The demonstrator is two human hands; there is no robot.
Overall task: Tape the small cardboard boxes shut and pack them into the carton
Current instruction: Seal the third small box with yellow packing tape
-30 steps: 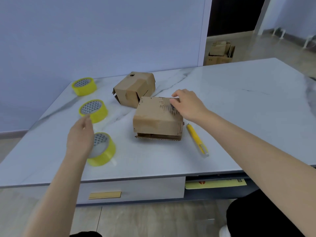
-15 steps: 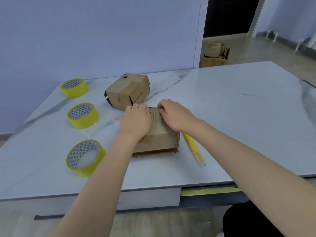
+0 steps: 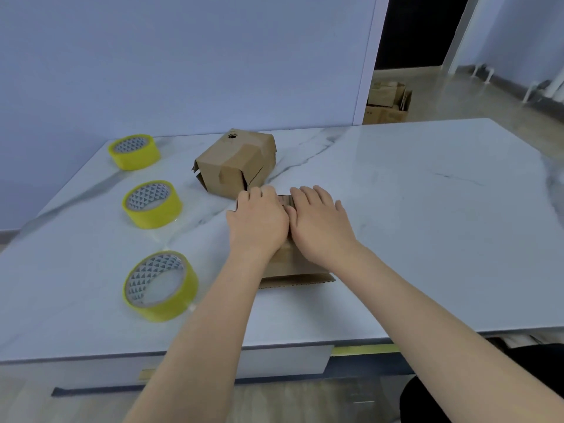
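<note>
Cardboard first: the near small box (image 3: 294, 265) is lying on the table (image 3: 427, 209) right in front of me, and both my hands are covering most of its top. My left hand (image 3: 259, 222) is bending its fingers over the far edge and gripping the box there. My right hand (image 3: 320, 225) is lying flat beside it, fingers straight, pressing the top down and grasping nothing. I am seeing no tape on the part of this box that shows, and a loose flap edge is sticking out along its near bottom. Just beyond my fingers the second box (image 3: 235, 163) is sitting with its side flaps gaping. To my left three yellow tape rolls (image 3: 151, 203) are lying in a row, none in hand. Cartons (image 3: 387, 102) are standing on the floor past the table, well apart. I am judging the job barely begun: the flaps are being closed, with taping and packing of both boxes left.
</note>
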